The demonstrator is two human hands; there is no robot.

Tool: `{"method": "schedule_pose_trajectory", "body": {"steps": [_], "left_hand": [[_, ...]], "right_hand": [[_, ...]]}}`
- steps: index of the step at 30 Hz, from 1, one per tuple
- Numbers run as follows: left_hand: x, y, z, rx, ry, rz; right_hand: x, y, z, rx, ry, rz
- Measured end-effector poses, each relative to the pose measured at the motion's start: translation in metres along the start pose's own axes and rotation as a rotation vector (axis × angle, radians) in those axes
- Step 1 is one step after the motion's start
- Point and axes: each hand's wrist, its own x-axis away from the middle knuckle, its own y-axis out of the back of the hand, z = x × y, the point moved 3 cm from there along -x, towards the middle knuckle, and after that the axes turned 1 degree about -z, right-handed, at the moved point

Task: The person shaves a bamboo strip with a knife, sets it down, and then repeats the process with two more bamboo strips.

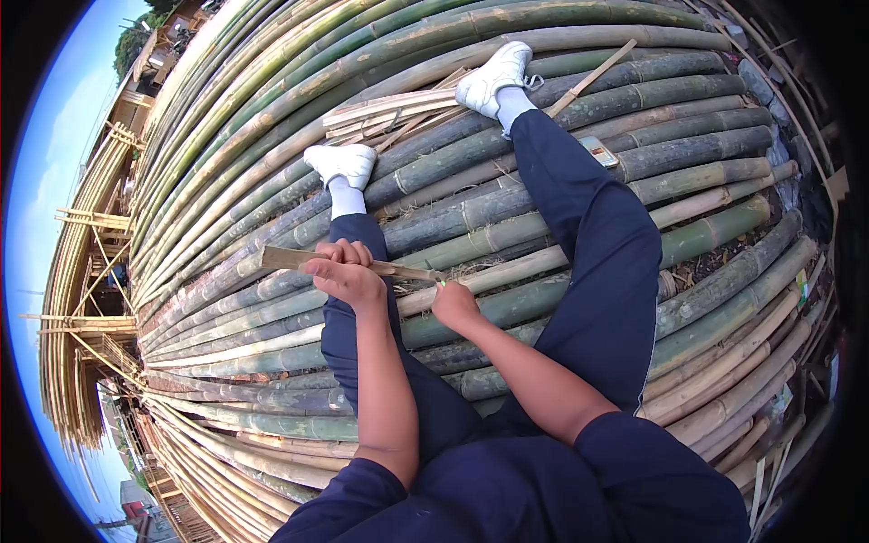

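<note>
My left hand is closed around a flat bamboo strip, over my left thigh. The strip's wider end sticks out to the left, and its thinner part runs right toward my other hand. My right hand is a closed fist at the strip's right end. A small bright green bit shows at its thumb, but most of what that fist holds is hidden. Beyond my hands, a pile of split bamboo strips lies between my white shoes.
I sit with legs stretched over rows of bamboo poles. A phone-like object lies beside my right leg. One loose strip rests past my right shoe. At far left stands a bamboo rack stacked with poles.
</note>
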Motion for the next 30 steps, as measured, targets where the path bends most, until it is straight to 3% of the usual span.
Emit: {"method": "schedule_pose_trajectory", "body": {"steps": [4,6,9,14,18,23,26,28,30], "left_hand": [[-0.014,0.006,-0.04,0.084,-0.021,-0.112],[-0.02,0.006,-0.049,0.138,-0.058,-0.064],[-0.023,0.008,-0.029,0.182,-0.059,-0.076],[-0.027,0.019,-0.022,0.247,0.021,-0.106],[-0.032,0.037,-0.022,0.247,0.039,-0.122],[-0.032,0.046,-0.021,0.271,0.057,-0.118],[-0.028,0.045,-0.022,0.204,0.017,-0.139],[-0.029,0.043,-0.022,0.199,0.017,-0.15],[-0.03,0.041,-0.021,0.187,0.02,-0.153]], "right_hand": [[-0.003,0.04,0.02,0.009,0.068,-0.087],[-0.002,0.049,0.029,-0.003,0.241,-0.206],[0.007,0.038,0.05,-0.054,0.318,-0.166],[0.004,0.018,0.044,-0.033,0.268,-0.198],[-0.041,0.007,-0.01,0.065,0.208,-0.215],[0.001,0.015,0.051,0.046,0.348,-0.155],[-0.006,0.005,0.025,0.145,0.172,-0.249],[-0.029,0.004,-0.008,0.12,0.197,-0.268],[-0.029,0.005,0.0,0.133,0.24,-0.273]]}}
